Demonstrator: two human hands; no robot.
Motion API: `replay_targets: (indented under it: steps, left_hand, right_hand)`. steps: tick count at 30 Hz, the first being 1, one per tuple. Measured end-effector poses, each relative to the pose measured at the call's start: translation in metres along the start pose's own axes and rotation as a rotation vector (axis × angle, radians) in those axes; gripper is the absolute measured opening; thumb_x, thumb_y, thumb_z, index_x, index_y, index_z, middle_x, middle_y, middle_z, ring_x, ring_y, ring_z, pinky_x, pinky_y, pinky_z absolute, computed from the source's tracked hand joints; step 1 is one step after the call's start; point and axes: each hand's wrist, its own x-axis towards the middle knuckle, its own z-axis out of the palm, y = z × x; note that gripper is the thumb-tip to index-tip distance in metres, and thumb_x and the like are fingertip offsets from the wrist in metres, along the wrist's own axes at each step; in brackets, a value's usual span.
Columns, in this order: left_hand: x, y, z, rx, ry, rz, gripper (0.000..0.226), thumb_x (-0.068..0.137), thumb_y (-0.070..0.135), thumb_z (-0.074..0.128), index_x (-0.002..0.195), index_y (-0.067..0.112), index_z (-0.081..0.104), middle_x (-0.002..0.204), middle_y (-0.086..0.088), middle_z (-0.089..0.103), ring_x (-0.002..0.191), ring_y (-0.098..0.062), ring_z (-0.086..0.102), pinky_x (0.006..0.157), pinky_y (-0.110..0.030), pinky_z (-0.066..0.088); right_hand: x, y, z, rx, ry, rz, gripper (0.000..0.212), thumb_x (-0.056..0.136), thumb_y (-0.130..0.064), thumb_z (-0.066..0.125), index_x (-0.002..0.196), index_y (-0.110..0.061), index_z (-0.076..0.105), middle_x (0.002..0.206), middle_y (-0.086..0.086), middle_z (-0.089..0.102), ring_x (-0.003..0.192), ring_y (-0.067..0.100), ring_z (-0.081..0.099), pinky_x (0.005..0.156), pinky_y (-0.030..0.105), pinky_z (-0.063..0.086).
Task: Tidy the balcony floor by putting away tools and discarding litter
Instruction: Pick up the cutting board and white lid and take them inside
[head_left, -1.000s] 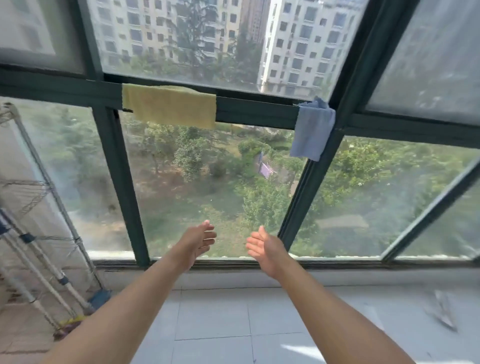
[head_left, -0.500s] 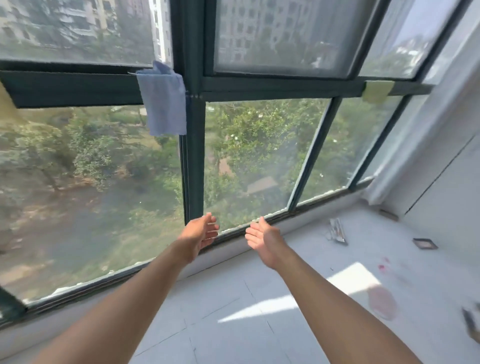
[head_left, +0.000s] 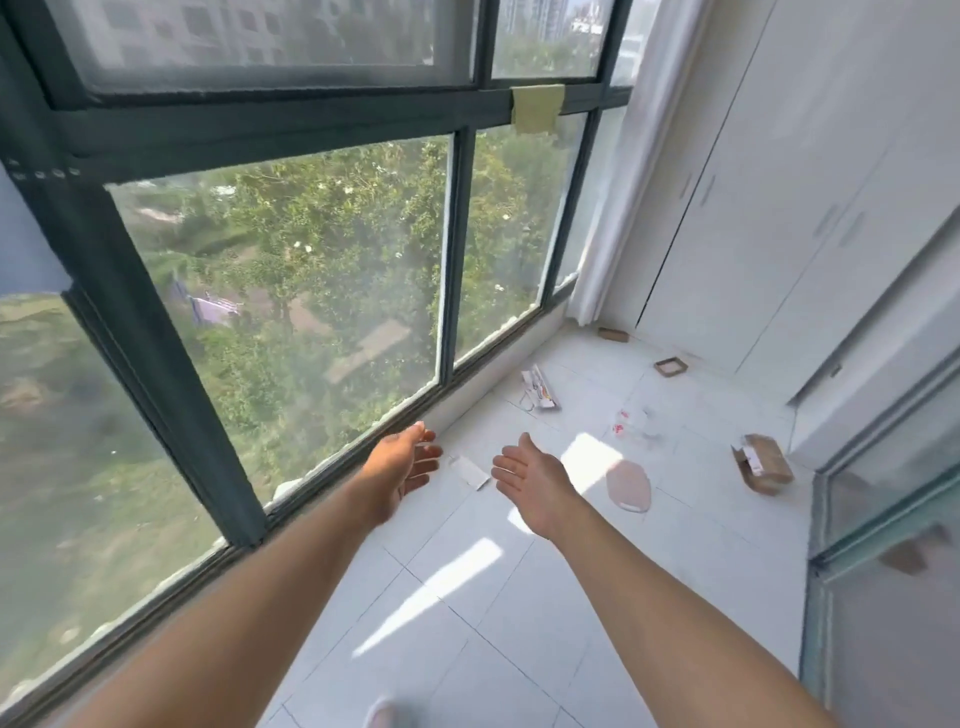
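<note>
Hovering over the balcony floor (head_left: 467, 649), both hands are spread open and hold nothing.

Litter lies ahead and to the right. The window (head_left: 311, 291) closes off the left edge, and open tile runs to the right. The cardboard box (head_left: 763, 462) sits farthest right, and the pink oval piece (head_left: 628, 486) lies just past the right hand (head_left: 535, 480). The small white slip (head_left: 470, 472) lies flat between that hand and the left hand (head_left: 402, 467), its long axis slanting across the gap, about equally near both. It looks like the first pick.

Person, one. Two forearms, bare along their whole visible length, slender. Item: left hand (head_left: 402, 467), bare. Item: right hand (head_left: 530, 480), bare.
</note>
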Motion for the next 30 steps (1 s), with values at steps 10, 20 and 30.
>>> replay_targets:
  steps: [10,20,30]
  left_hand:
    - [0.097,0.036,0.075,0.105,-0.225,-0.044,0.033,0.102,0.035,0.035,0.1,0.014,0.061,0.096,-0.006,0.067,0.084,-0.02,0.059,0.071,-0.028,0.046]
    - [0.187,0.058,0.138,0.181,-0.333,-0.111,0.027,0.102,0.03,0.036,0.09,0.014,0.055,0.075,-0.006,0.06,0.061,-0.017,0.051,0.049,-0.021,0.04]
    - [0.23,0.021,0.261,0.39,-0.554,-0.227,0.03,0.101,0.033,0.038,0.104,0.011,0.058,0.096,-0.009,0.064,0.083,-0.023,0.059,0.076,-0.031,0.045]
  right_hand:
    - [0.053,-0.055,-0.058,0.162,0.213,-0.081,0.056,0.101,-0.035,0.036,0.138,0.007,0.038,0.14,0.021,0.045,0.129,0.033,0.045,0.11,0.038,0.036]
    - [0.109,-0.072,-0.103,0.292,0.38,-0.065,0.055,0.1,-0.038,0.037,0.135,0.005,0.042,0.137,0.019,0.049,0.121,0.031,0.051,0.107,0.037,0.038]
    - [0.118,-0.061,-0.212,0.465,0.641,-0.034,0.051,0.101,-0.036,0.037,0.129,0.005,0.048,0.131,0.018,0.054,0.109,0.028,0.055,0.105,0.037,0.041]
